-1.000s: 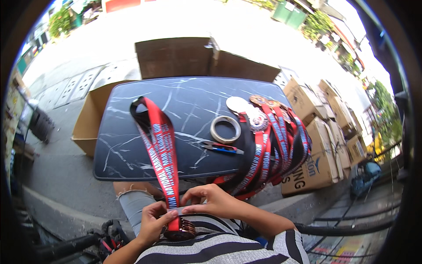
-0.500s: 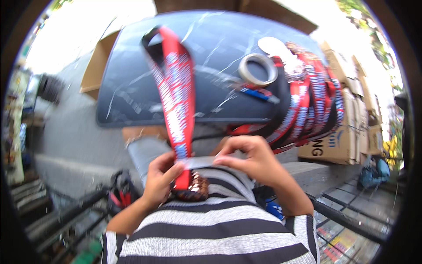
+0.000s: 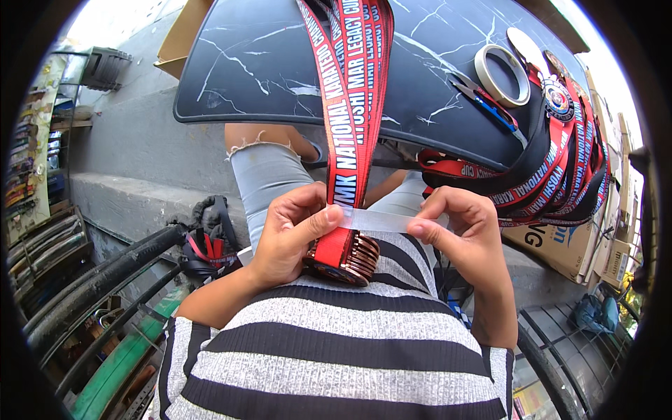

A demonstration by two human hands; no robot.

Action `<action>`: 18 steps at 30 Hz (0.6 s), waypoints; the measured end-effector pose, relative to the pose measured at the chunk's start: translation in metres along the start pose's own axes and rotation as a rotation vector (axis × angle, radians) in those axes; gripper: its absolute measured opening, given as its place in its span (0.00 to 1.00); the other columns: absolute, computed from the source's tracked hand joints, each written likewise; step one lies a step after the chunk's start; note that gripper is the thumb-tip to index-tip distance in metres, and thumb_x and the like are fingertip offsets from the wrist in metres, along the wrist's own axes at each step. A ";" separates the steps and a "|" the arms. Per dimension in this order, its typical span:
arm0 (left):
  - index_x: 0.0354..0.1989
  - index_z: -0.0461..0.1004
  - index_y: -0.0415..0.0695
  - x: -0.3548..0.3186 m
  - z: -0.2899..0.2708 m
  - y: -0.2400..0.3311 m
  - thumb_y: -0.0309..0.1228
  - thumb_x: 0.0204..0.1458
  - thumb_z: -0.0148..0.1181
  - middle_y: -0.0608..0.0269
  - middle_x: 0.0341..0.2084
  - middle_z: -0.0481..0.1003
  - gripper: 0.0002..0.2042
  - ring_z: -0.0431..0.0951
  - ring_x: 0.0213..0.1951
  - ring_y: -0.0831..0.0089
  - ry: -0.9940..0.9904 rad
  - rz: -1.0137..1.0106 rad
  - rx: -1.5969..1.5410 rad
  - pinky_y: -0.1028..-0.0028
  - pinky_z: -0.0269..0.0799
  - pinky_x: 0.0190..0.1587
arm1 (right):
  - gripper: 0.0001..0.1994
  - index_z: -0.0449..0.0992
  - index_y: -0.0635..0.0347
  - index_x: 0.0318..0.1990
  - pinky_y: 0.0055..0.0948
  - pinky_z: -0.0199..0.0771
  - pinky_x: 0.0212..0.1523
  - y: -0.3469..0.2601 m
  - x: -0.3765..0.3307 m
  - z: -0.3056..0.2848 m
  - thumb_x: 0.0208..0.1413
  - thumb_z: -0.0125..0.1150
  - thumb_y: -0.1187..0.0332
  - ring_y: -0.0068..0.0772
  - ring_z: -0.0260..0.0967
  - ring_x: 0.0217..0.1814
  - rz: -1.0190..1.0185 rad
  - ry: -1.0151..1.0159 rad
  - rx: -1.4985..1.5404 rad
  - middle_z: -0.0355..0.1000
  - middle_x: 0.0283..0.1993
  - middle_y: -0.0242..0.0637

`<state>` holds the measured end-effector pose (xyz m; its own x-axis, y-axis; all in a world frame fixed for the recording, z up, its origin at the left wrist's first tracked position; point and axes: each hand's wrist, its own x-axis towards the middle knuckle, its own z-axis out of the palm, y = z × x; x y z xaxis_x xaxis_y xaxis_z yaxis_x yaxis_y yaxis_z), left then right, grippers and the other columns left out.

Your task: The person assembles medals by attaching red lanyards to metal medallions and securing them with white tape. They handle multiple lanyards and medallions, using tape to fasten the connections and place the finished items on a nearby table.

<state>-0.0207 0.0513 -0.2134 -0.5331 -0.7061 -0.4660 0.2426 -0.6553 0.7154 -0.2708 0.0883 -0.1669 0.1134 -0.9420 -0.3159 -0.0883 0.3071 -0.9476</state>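
A dark, marble-veined bench [image 3: 280, 63] is standing over a grey concrete step, out in bright daylight, with cardboard boxes [image 3: 560, 241] stacked at its right side and black pipes [image 3: 91, 269] running along the ground at the left. A roll of tape [image 3: 501, 73] is lying on the bench, with blue-handled scissors [image 3: 486, 103] just beside it, and a pile of red and black ribbons with medals [image 3: 553, 161] is spilling over the bench's right edge.

The person in the striped shirt is holding a stack of copper-coloured medals [image 3: 350, 257] against the belly. The left hand [image 3: 290, 234] is closing around the stack, its fingers pinching the red ribbons [image 3: 350, 105] that are running up from the medals to the bench and out of the top of the view. The right hand [image 3: 465, 234] is pinching the far end of a strip of clear tape [image 3: 381, 220], stretched between both thumbs across the ribbons.

The medals are packed edge-on and partly hidden by the left hand, so I cannot count them; the ribbons overlap too tightly to count. I am seeing one tape roll, one pair of scissors and two hands.
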 end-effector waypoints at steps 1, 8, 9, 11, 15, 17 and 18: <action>0.53 0.72 0.34 0.000 0.000 0.000 0.37 0.56 0.64 0.51 0.46 0.78 0.22 0.79 0.47 0.70 -0.015 0.004 -0.003 0.68 0.75 0.53 | 0.06 0.78 0.66 0.29 0.22 0.68 0.40 0.003 0.002 0.000 0.50 0.70 0.74 0.19 0.71 0.36 0.017 -0.004 0.024 0.77 0.30 0.34; 0.52 0.74 0.35 0.002 0.001 0.000 0.32 0.59 0.62 0.58 0.44 0.78 0.17 0.77 0.46 0.75 -0.105 -0.016 -0.165 0.72 0.73 0.53 | 0.07 0.78 0.65 0.28 0.21 0.67 0.39 0.030 0.014 0.009 0.51 0.70 0.73 0.18 0.70 0.35 0.080 0.003 0.191 0.76 0.29 0.32; 0.55 0.72 0.34 0.003 0.001 0.000 0.33 0.58 0.62 0.54 0.48 0.77 0.19 0.77 0.50 0.71 -0.139 0.000 -0.192 0.69 0.72 0.56 | 0.07 0.78 0.65 0.28 0.21 0.67 0.36 0.032 0.016 0.009 0.51 0.70 0.72 0.17 0.70 0.33 0.107 -0.013 0.189 0.77 0.29 0.32; 0.55 0.72 0.34 0.004 -0.001 -0.001 0.34 0.59 0.61 0.53 0.50 0.77 0.20 0.76 0.52 0.71 -0.177 -0.030 -0.214 0.68 0.71 0.58 | 0.07 0.78 0.65 0.29 0.20 0.68 0.35 0.038 0.021 0.013 0.52 0.70 0.71 0.16 0.70 0.32 0.080 -0.018 0.157 0.77 0.29 0.31; 0.57 0.71 0.35 0.004 -0.007 -0.002 0.35 0.59 0.61 0.54 0.51 0.76 0.21 0.76 0.53 0.71 -0.207 -0.034 -0.195 0.68 0.69 0.59 | 0.07 0.79 0.66 0.30 0.19 0.69 0.36 0.050 0.031 0.024 0.54 0.69 0.71 0.15 0.71 0.34 0.053 -0.029 0.244 0.77 0.30 0.31; 0.57 0.70 0.36 0.004 -0.011 -0.003 0.38 0.58 0.62 0.52 0.54 0.75 0.24 0.75 0.54 0.68 -0.174 -0.078 -0.140 0.65 0.68 0.61 | 0.06 0.80 0.66 0.31 0.19 0.71 0.37 0.056 0.034 0.029 0.54 0.68 0.71 0.16 0.73 0.36 0.023 -0.024 0.299 0.78 0.30 0.32; 0.58 0.69 0.36 0.004 -0.012 -0.003 0.40 0.57 0.63 0.51 0.55 0.74 0.25 0.75 0.55 0.67 -0.177 -0.085 -0.121 0.64 0.68 0.61 | 0.06 0.80 0.66 0.31 0.19 0.71 0.37 0.058 0.035 0.030 0.54 0.68 0.71 0.16 0.73 0.36 0.016 -0.032 0.298 0.78 0.31 0.32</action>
<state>-0.0141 0.0477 -0.2234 -0.6873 -0.5956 -0.4157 0.2806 -0.7457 0.6044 -0.2418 0.0775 -0.2343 0.1461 -0.9333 -0.3281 0.2032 0.3529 -0.9133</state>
